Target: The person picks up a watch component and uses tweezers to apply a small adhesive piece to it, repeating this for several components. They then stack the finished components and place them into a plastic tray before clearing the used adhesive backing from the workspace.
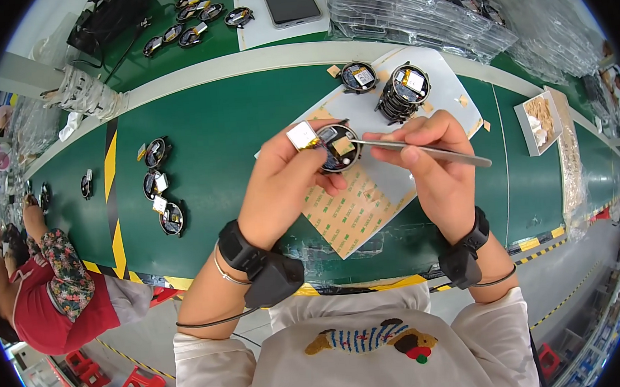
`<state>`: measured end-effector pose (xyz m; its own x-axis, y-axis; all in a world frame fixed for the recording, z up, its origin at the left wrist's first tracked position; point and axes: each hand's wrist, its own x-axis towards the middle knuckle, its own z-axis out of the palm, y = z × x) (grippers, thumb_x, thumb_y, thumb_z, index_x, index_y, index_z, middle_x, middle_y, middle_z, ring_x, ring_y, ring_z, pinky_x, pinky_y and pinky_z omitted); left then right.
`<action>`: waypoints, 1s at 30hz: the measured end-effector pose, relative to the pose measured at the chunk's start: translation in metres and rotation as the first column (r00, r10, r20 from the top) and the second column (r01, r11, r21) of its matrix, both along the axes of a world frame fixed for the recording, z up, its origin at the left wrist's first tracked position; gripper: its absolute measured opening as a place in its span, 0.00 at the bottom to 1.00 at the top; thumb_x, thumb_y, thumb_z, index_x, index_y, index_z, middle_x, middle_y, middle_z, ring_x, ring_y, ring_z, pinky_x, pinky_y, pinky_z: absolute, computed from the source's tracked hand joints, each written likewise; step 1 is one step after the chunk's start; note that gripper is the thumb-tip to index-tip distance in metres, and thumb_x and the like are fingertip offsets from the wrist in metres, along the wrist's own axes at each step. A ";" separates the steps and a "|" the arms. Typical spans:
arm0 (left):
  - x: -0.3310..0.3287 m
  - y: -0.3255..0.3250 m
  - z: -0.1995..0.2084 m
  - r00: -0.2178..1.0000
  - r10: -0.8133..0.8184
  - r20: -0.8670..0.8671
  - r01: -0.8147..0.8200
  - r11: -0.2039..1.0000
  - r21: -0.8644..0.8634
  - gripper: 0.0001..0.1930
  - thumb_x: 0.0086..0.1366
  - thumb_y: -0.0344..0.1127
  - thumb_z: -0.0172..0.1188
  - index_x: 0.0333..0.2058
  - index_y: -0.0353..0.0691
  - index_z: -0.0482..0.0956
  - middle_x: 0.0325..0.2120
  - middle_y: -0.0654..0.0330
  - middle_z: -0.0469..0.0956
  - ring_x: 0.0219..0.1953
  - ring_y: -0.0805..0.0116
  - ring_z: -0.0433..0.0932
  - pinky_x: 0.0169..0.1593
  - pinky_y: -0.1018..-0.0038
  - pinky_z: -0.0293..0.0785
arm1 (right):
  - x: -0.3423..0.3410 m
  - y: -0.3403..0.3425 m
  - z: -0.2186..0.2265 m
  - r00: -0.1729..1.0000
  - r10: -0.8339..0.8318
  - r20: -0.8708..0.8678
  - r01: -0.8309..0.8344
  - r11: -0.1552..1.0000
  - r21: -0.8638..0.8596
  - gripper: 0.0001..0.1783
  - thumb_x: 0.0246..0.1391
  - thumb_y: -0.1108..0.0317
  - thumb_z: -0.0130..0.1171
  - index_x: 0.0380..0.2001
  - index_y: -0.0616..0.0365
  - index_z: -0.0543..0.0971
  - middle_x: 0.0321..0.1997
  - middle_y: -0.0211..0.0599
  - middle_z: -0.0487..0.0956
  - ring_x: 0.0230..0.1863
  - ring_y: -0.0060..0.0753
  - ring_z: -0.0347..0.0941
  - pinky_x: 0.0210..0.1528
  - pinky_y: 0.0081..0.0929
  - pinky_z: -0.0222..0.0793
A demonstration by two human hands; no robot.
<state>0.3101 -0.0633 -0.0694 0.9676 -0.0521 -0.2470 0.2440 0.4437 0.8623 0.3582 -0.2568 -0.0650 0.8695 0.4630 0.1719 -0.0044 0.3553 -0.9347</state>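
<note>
1. The green desk (219, 121) bends across the middle of the frame, with yellow and black tape along its lower edge.
2. A person in red (59, 312) is at the lower left of the frame.
3. Clear plastic trays (414, 31) are piled at upper right.
4. A grey sheet (391, 177), partly tan and patterned toward the bottom, lies under the hands at centre.
5. The left hand (283, 170) has its grip closed on the edge of a round black case (339, 164), held above the sheet mid-frame.
6. The right hand (440, 155) has its grip pinched, thumb against fingers, on metal tweezers (422, 148).
7. A stack of similar cases (394, 108) stands right of upper centre.
8. A white square cell (302, 136) sits at the left thumb, beside the held case.
9. A small tan piece (343, 146) lies inside that case; the tweezers' tips are at it, but whether they clasp it I cannot tell.
</note>
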 end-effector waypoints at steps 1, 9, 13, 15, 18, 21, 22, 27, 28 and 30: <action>-0.001 -0.002 0.000 1.000 -0.013 0.007 0.013 1.000 0.025 0.17 0.61 0.23 0.43 0.49 0.30 0.68 0.31 0.59 0.75 0.25 0.72 0.76 0.30 0.79 0.74 | -0.001 0.000 0.000 1.000 0.004 0.000 -0.004 1.000 0.002 0.06 0.55 0.76 0.52 0.32 0.60 0.66 0.40 0.44 0.73 0.49 0.49 0.73 0.49 0.40 0.73; -0.006 -0.006 0.005 1.000 0.009 0.005 -0.009 1.000 0.014 0.17 0.61 0.24 0.44 0.49 0.30 0.68 0.31 0.60 0.75 0.25 0.74 0.76 0.30 0.80 0.74 | -0.001 -0.002 -0.002 0.987 0.024 0.158 -0.010 0.996 -0.087 0.06 0.53 0.80 0.51 0.32 0.62 0.65 0.40 0.45 0.73 0.48 0.49 0.73 0.50 0.40 0.72; -0.008 -0.010 0.004 0.998 0.038 0.042 -0.041 0.997 0.064 0.14 0.61 0.24 0.47 0.47 0.32 0.70 0.29 0.62 0.74 0.25 0.76 0.75 0.29 0.81 0.73 | -0.002 -0.003 -0.003 0.920 0.077 0.384 0.019 0.971 -0.240 0.07 0.52 0.82 0.51 0.33 0.63 0.66 0.40 0.47 0.72 0.49 0.49 0.73 0.51 0.37 0.71; -0.008 -0.013 0.006 0.997 0.054 0.049 -0.060 0.989 0.135 0.13 0.61 0.23 0.48 0.45 0.32 0.70 0.28 0.63 0.74 0.25 0.77 0.74 0.29 0.82 0.72 | -0.005 -0.002 0.002 0.914 0.097 0.395 0.023 0.957 -0.289 0.07 0.51 0.83 0.51 0.33 0.64 0.66 0.41 0.47 0.72 0.50 0.48 0.72 0.51 0.36 0.69; -0.009 -0.015 0.007 0.994 0.085 0.062 -0.099 0.955 0.278 0.09 0.60 0.23 0.51 0.40 0.33 0.72 0.27 0.64 0.73 0.25 0.79 0.73 0.29 0.82 0.70 | -0.011 -0.001 0.005 0.901 0.107 0.420 0.044 0.941 -0.335 0.07 0.51 0.83 0.51 0.33 0.64 0.66 0.42 0.48 0.71 0.50 0.48 0.72 0.52 0.36 0.68; -0.006 -0.014 0.000 0.987 0.120 0.108 -0.146 0.950 0.276 0.03 0.60 0.24 0.53 0.34 0.34 0.71 0.26 0.66 0.73 0.26 0.82 0.70 0.29 0.83 0.67 | -0.015 -0.001 0.007 0.882 0.108 0.459 0.087 0.920 -0.383 0.07 0.51 0.84 0.51 0.33 0.64 0.66 0.43 0.48 0.71 0.50 0.47 0.72 0.52 0.36 0.68; -0.006 -0.014 -0.003 0.986 0.123 0.109 -0.149 0.950 0.273 0.03 0.60 0.24 0.53 0.34 0.34 0.71 0.26 0.66 0.73 0.26 0.82 0.70 0.29 0.83 0.67 | -0.017 0.001 0.009 0.856 0.130 0.501 0.107 0.903 -0.416 0.07 0.51 0.83 0.51 0.33 0.64 0.66 0.43 0.48 0.71 0.51 0.47 0.72 0.52 0.36 0.68; -0.007 -0.016 -0.004 0.973 0.126 0.194 -0.180 0.939 0.293 0.04 0.59 0.25 0.53 0.34 0.36 0.70 0.24 0.68 0.70 0.23 0.86 0.64 0.26 0.85 0.60 | -0.015 0.006 0.004 0.887 0.103 0.450 0.072 0.931 -0.357 0.08 0.51 0.83 0.51 0.34 0.64 0.66 0.43 0.48 0.71 0.50 0.47 0.72 0.52 0.36 0.68; -0.008 -0.017 0.000 0.978 0.130 0.163 -0.164 0.963 0.212 0.05 0.59 0.23 0.52 0.34 0.36 0.69 0.25 0.68 0.70 0.26 0.85 0.65 0.28 0.85 0.62 | -0.014 0.007 0.002 0.924 0.073 0.376 0.042 0.957 -0.288 0.08 0.51 0.83 0.51 0.34 0.64 0.66 0.43 0.49 0.71 0.50 0.47 0.72 0.51 0.36 0.68; -0.008 -0.017 0.001 0.983 0.129 0.132 -0.146 0.981 0.129 0.05 0.58 0.22 0.52 0.34 0.35 0.69 0.26 0.67 0.70 0.28 0.84 0.66 0.31 0.84 0.64 | -0.014 0.006 0.002 0.926 0.061 0.374 0.046 0.961 -0.272 0.08 0.51 0.83 0.51 0.34 0.64 0.66 0.44 0.49 0.71 0.50 0.47 0.72 0.51 0.37 0.68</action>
<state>0.3019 -0.0804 -0.0679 0.9864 0.1100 -0.1220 0.0779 0.3406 0.9370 0.3439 -0.2505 -0.0628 0.7618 0.5441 0.3514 0.3635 0.0900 -0.9272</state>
